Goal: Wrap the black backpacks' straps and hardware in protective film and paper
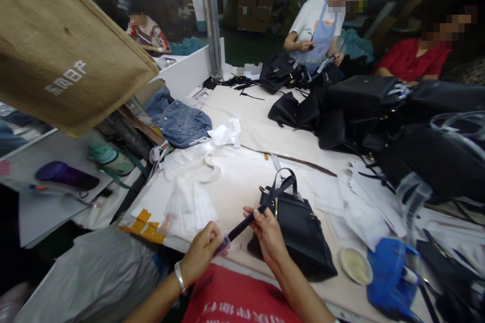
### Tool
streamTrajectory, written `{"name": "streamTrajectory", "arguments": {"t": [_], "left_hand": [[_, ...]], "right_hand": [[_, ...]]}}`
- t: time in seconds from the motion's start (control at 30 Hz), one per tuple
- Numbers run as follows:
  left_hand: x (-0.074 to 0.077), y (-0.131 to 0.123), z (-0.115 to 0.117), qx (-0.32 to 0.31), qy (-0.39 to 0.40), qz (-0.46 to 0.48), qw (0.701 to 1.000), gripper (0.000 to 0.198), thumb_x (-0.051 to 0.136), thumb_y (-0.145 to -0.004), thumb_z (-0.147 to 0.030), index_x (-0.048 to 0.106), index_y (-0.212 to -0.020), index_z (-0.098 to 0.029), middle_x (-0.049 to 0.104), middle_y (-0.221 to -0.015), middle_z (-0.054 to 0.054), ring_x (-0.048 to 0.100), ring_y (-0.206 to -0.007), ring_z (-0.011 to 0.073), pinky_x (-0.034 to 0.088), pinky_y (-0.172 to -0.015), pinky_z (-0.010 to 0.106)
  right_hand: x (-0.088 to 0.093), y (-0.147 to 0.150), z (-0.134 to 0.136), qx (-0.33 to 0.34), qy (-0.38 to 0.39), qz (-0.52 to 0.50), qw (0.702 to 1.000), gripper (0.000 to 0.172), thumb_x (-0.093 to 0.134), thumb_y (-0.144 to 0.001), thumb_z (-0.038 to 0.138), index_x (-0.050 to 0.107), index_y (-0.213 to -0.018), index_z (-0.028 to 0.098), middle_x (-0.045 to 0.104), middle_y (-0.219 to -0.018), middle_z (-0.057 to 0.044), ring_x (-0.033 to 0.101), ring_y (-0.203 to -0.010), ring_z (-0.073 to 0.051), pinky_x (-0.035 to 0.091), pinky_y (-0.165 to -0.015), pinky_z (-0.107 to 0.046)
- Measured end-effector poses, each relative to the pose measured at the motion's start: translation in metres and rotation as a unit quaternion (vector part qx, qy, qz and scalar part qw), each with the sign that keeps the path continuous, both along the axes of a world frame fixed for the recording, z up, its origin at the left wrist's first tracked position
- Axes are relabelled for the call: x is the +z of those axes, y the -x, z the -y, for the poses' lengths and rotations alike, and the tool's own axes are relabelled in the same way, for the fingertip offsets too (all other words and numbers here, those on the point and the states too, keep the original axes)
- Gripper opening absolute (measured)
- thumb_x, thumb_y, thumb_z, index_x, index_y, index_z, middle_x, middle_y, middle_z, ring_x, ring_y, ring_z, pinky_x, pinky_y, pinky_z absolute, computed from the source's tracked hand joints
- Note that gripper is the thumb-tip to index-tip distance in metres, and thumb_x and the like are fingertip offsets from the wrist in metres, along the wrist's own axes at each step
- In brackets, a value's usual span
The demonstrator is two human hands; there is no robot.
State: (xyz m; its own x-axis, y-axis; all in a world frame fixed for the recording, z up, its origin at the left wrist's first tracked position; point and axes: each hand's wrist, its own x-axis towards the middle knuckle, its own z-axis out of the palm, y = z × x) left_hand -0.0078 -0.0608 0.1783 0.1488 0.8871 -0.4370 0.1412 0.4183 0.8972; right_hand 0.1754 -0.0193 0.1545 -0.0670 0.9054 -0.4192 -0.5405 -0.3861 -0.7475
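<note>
A black strap [241,225] stretches between my two hands, above the front edge of the table. My left hand [204,245] is closed on its lower end, where a bit of clear plastic shows. Nearer the bag, my right hand [268,231] pinches the strap between thumb and fingers. Beyond that hand the strap runs up towards the handles of a small black handbag [303,234]; whether it is joined there I cannot tell. The handbag rests on the table just right of my right hand, with gold-coloured zips on it.
A round dish [356,266] and a blue plastic holder [392,275] lie to the right. Black bags [359,101] are piled at the back right. White sheets [189,176] and folded denim [182,123] lie left. Co-workers [316,25] are across the table.
</note>
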Motion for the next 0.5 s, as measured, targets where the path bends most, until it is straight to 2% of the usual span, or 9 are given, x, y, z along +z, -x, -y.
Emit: {"name": "streamTrajectory", "arguments": {"t": [0.07, 0.13, 0.23, 0.3, 0.37, 0.43, 0.5], "left_hand": [[0.001, -0.008, 0.002, 0.023, 0.011, 0.037, 0.999, 0.023, 0.050, -0.083, -0.041, 0.044, -0.076, -0.020, 0.067, -0.071, 0.003, 0.066, -0.067, 0.0182, 0.047, -0.063, 0.027], [0.001, -0.017, 0.004, 0.039, 0.015, 0.065, 0.997, 0.024, 0.051, -0.082, -0.042, 0.043, -0.077, -0.020, 0.067, -0.072, 0.003, 0.067, -0.068, 0.0185, 0.048, -0.063, 0.028], [0.004, -0.027, 0.008, 0.050, 0.017, 0.075, 0.996, 0.024, 0.051, -0.082, -0.041, 0.043, -0.077, -0.020, 0.067, -0.072, 0.002, 0.066, -0.064, 0.0174, 0.049, -0.061, 0.028], [0.006, -0.033, 0.013, 0.048, 0.022, 0.068, 0.996, 0.023, 0.051, -0.082, -0.040, 0.043, -0.077, -0.020, 0.066, -0.069, 0.001, 0.065, -0.060, 0.0163, 0.049, -0.058, 0.027], [0.008, -0.038, 0.017, 0.044, 0.029, 0.060, 0.997, 0.023, 0.052, -0.082, -0.040, 0.042, -0.076, -0.020, 0.066, -0.067, 0.001, 0.064, -0.057, 0.0155, 0.049, -0.057, 0.027], [0.010, -0.046, 0.019, 0.051, 0.033, 0.055, 0.997, 0.026, 0.055, -0.080, -0.041, 0.042, -0.074, -0.019, 0.066, -0.067, 0.002, 0.064, -0.057, 0.0153, 0.049, -0.057, 0.027], [0.010, -0.055, 0.019, 0.065, 0.031, 0.058, 0.996, 0.028, 0.058, -0.077, -0.042, 0.043, -0.073, -0.019, 0.066, -0.067, 0.002, 0.065, -0.059, 0.0161, 0.050, -0.059, 0.028]], "right_hand": [[0.002, 0.009, 0.011, 0.022, -0.028, 0.017, 0.999, 0.026, 0.065, -0.079, 0.037, 0.053, -0.093, 0.020, 0.067, -0.098, -0.007, 0.062, -0.090, -0.020, 0.046, -0.081, -0.034], [0.004, 0.015, 0.024, 0.063, -0.045, 0.023, 0.997, 0.026, 0.064, -0.078, 0.039, 0.054, -0.092, 0.020, 0.067, -0.097, -0.007, 0.062, -0.081, -0.019, 0.048, -0.072, -0.031], [0.009, 0.009, 0.028, 0.114, -0.032, 0.007, 0.993, 0.031, 0.067, -0.075, 0.041, 0.056, -0.095, 0.020, 0.067, -0.100, -0.007, 0.062, -0.077, -0.019, 0.048, -0.064, -0.029], [0.010, -0.006, 0.019, 0.091, -0.003, -0.021, 0.996, 0.037, 0.068, -0.074, 0.042, 0.055, -0.103, 0.022, 0.066, -0.104, -0.008, 0.062, -0.089, -0.021, 0.048, -0.071, -0.031], [0.010, -0.021, 0.007, 0.035, 0.022, -0.051, 0.998, 0.041, 0.069, -0.073, 0.041, 0.053, -0.107, 0.024, 0.066, -0.106, -0.007, 0.061, -0.095, -0.021, 0.047, -0.077, -0.031], [0.008, -0.028, 0.002, -0.010, 0.024, -0.064, 0.998, 0.040, 0.071, -0.071, 0.040, 0.052, -0.103, 0.024, 0.067, -0.102, -0.006, 0.062, -0.093, -0.019, 0.047, -0.077, -0.030], [0.006, -0.028, 0.010, -0.020, 0.006, -0.061, 0.998, 0.037, 0.072, -0.071, 0.038, 0.053, -0.099, 0.023, 0.068, -0.097, -0.005, 0.062, -0.089, -0.018, 0.047, -0.075, -0.029]]}}
